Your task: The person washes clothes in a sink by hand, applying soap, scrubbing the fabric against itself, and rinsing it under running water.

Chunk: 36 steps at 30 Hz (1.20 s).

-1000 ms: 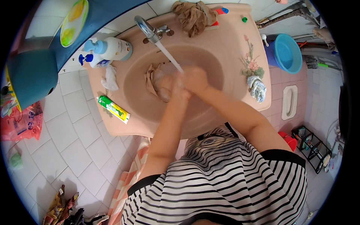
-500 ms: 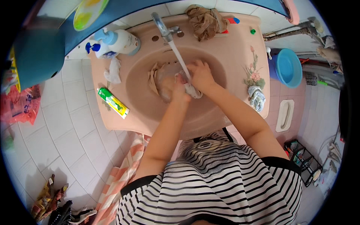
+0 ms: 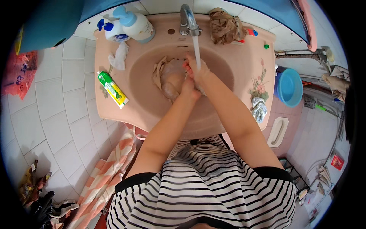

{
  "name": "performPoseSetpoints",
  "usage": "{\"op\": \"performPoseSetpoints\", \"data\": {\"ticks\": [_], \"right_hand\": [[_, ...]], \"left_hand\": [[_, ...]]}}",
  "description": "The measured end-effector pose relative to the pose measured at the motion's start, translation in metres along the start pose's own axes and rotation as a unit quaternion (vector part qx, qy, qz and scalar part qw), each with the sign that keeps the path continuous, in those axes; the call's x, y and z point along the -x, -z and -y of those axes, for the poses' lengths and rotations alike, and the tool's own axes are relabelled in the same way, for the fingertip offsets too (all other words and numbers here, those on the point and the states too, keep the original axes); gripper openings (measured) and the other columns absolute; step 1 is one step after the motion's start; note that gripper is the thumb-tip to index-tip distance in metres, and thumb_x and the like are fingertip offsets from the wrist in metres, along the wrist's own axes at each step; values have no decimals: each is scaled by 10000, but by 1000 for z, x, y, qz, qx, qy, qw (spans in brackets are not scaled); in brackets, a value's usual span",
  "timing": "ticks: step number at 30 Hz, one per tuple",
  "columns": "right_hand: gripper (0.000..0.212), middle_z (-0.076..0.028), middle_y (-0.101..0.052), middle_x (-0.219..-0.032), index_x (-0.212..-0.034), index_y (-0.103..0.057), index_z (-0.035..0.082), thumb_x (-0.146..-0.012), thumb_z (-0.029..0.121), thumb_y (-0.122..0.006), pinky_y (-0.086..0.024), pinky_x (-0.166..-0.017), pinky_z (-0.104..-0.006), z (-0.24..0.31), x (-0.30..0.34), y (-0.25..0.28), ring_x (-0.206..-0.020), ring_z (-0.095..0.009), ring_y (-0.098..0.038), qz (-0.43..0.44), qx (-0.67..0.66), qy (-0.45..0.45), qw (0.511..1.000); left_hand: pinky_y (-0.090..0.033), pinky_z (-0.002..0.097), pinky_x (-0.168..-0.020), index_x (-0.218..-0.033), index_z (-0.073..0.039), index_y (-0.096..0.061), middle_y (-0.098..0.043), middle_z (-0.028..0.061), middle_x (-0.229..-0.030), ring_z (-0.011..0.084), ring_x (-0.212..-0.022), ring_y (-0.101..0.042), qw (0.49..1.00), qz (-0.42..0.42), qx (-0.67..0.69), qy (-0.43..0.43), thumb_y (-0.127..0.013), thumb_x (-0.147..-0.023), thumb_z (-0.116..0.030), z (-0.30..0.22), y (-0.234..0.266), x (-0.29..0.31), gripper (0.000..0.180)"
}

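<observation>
Both hands are together in the pink washbasin (image 3: 146, 103), at the stream from the tap (image 3: 189, 23). My left hand (image 3: 189, 88) is closed on a pale wet cloth (image 3: 202, 89), of which only bits show between the hands. Pressed against it from above, my right hand (image 3: 199, 72) has its fingers curled round the same cloth; water runs onto this hand. Left of the hands, a brown piece of fabric (image 3: 159, 72) and a paler, soaked piece (image 3: 170, 82) lie in the bowl. Their exact kind is hard to make out.
Pump bottles (image 3: 139, 28), a crumpled white cloth (image 3: 120, 56) and a green-yellow tube (image 3: 113, 90) stand or lie on the basin's left rim. A bunched brown cloth (image 3: 225, 26) sits at the back right, a grey-white cloth (image 3: 259, 110) on the right. Beyond hangs a blue basin (image 3: 290, 87).
My right hand, spread apart from the left before, has come down against it and closed on the cloth. The whole view has shifted, with the tap now further right.
</observation>
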State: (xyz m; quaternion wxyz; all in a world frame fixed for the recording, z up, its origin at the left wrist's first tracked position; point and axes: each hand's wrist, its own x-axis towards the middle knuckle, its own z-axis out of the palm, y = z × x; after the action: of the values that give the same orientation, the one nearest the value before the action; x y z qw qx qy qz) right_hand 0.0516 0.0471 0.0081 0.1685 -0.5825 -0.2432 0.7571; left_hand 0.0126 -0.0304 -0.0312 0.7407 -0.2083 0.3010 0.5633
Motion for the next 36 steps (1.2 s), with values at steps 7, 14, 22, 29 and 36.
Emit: {"op": "performPoseSetpoints", "data": {"ticks": [7,14,22,29,36], "right_hand": [[339,-118,-568,-895,-1022,-628,29,-829,307,-614,-480,-685,-271,-4,36,30,-840,-197,-578,134,11,51,990],[301,-153,-630,-913,-939,-653,21,-813,290,-608,-465,-737,-317,33,153,-7,-841,-240,-600,98,507,290,806],[317,-151,-634,-933,-973,-622,-9,-877,264,-494,-485,-747,-350,84,275,-64,-865,-280,-611,528,50,236,814],[467,-175,-625,-978,-1028,-590,-44,-880,379,-455,-505,-739,-370,61,290,-86,-857,-303,-622,597,-113,207,767],[621,-199,-617,-1024,-1083,-558,-78,-884,493,-417,-524,-732,-390,52,297,-95,-849,-326,-632,616,-184,210,736]], "left_hand": [[-460,384,-890,-1111,-107,-518,-571,37,-1089,198,-1058,-546,992,-55,-93,-60,-378,-960,-318,13,22,-8,295],[-481,359,-840,-1044,-63,-517,-559,63,-957,210,-910,-560,998,49,38,-3,-424,-956,-259,25,63,-17,234],[-484,332,-761,-939,-46,-492,-490,40,-838,193,-764,-509,979,-204,-1,16,-522,-921,-209,16,-22,25,166],[-482,343,-605,-888,-51,-478,-492,73,-787,210,-705,-527,982,-186,33,-12,-512,-913,-223,19,-7,21,177],[-431,346,-497,-778,-82,-490,-487,73,-710,211,-638,-508,973,-224,49,-3,-541,-875,-237,27,5,0,191]]}}
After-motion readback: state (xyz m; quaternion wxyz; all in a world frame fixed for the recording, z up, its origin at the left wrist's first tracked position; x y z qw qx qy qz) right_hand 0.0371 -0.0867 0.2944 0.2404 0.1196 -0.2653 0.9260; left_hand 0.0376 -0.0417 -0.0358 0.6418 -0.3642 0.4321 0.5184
